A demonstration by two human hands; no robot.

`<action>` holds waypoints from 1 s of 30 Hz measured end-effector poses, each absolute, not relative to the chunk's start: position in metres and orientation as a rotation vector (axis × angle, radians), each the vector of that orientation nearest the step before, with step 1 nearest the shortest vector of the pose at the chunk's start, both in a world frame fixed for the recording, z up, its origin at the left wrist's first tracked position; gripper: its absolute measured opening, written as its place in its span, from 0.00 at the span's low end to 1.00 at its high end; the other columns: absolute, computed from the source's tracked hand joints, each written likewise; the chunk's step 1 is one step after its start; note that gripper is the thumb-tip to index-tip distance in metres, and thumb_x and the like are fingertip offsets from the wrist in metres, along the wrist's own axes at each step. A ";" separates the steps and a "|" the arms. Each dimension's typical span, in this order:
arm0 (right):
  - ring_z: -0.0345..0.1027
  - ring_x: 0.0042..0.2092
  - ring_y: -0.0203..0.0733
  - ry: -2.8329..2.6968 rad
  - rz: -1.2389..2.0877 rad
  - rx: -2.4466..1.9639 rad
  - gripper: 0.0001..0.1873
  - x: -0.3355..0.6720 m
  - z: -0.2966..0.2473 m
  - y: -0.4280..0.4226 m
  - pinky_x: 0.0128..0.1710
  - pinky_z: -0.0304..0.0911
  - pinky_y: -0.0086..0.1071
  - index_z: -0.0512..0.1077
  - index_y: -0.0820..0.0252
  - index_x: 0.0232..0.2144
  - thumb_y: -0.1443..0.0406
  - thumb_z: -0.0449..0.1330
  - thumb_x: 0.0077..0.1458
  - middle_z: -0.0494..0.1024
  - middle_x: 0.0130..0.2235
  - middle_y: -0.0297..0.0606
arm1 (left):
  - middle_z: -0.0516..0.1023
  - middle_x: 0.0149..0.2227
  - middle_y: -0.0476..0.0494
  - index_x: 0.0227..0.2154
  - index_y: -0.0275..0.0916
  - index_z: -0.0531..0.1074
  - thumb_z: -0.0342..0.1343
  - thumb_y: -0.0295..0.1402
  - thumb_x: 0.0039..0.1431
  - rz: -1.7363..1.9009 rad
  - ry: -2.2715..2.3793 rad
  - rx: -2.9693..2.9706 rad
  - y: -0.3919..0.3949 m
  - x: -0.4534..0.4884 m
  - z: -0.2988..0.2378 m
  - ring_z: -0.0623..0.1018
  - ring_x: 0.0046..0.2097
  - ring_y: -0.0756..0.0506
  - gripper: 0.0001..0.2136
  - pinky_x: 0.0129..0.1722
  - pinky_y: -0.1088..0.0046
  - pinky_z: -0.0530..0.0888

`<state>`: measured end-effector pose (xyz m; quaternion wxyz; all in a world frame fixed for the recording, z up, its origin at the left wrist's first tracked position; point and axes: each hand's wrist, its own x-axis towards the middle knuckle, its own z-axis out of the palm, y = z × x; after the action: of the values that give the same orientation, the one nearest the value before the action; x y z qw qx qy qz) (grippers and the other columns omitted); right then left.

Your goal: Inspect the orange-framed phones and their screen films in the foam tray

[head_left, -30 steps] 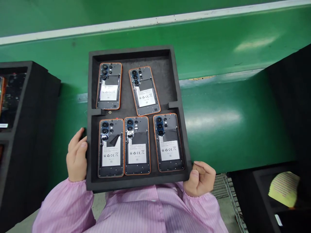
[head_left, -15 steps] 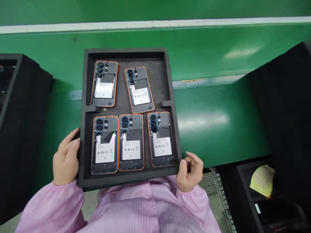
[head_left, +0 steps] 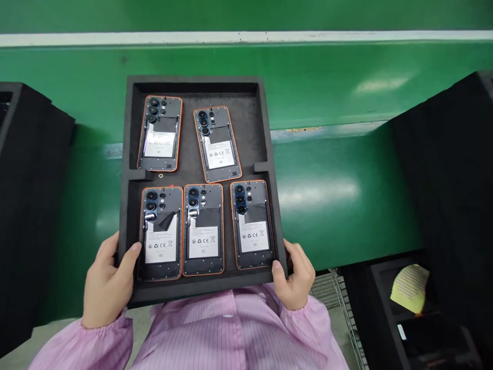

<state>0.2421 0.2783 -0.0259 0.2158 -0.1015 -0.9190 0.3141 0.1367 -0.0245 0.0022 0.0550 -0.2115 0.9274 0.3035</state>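
Note:
A black foam tray (head_left: 262, 128) is held over the green conveyor, its near edge against my body. My left hand (head_left: 106, 285) grips its near left corner, thumb on the rim. Gripping the near right corner is my right hand (head_left: 295, 277), thumb on top. The tray holds several orange-framed phones without back covers, batteries showing. Two lie in the far section, one straight (head_left: 159, 133) and one skewed (head_left: 216, 144). Three stand side by side in the near section, left (head_left: 160, 234), middle (head_left: 203, 231) and right (head_left: 252, 224).
The green conveyor belt (head_left: 346, 190) runs across behind the tray, with a white stripe (head_left: 346, 36) at the far side. Black foam stacks stand at left (head_left: 31, 195) and right (head_left: 450, 180). A yellow sheet (head_left: 410, 288) lies in a black tray at lower right.
The tray has shifted slightly left and toward me. My right hand went from a loose curl beside the corner to gripping it, and my left hand slid down to the near corner.

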 end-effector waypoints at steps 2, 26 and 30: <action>0.63 0.28 0.38 -2.523 0.877 -0.286 0.18 0.241 -0.030 0.278 0.26 0.58 0.31 0.71 0.65 0.47 0.62 0.52 0.58 0.70 0.30 0.38 | 0.77 0.51 0.44 0.52 0.42 0.73 0.52 0.46 0.53 0.950 2.866 -0.644 -0.026 0.139 0.000 0.75 0.52 0.36 0.25 0.55 0.57 0.71; 0.63 0.25 0.39 -2.324 0.759 -0.041 0.28 0.244 -0.056 0.282 0.22 0.56 0.33 0.70 0.68 0.53 0.67 0.51 0.50 0.73 0.30 0.42 | 0.78 0.48 0.50 0.52 0.55 0.74 0.61 0.38 0.52 1.380 3.119 -0.536 -0.023 0.152 -0.018 0.75 0.52 0.34 0.21 0.57 0.54 0.68; 0.63 0.26 0.40 -2.314 0.737 -0.028 0.27 0.248 -0.059 0.284 0.22 0.56 0.33 0.70 0.68 0.53 0.66 0.51 0.50 0.73 0.31 0.43 | 0.79 0.46 0.51 0.50 0.58 0.74 0.61 0.37 0.52 1.422 3.118 -0.545 -0.022 0.151 -0.021 0.75 0.52 0.33 0.21 0.57 0.52 0.68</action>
<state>0.2480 0.2844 -0.0593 0.3492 -0.0110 -0.8928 0.2843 0.1510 -0.0220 -0.0206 -0.1635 -0.1550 0.8865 0.4042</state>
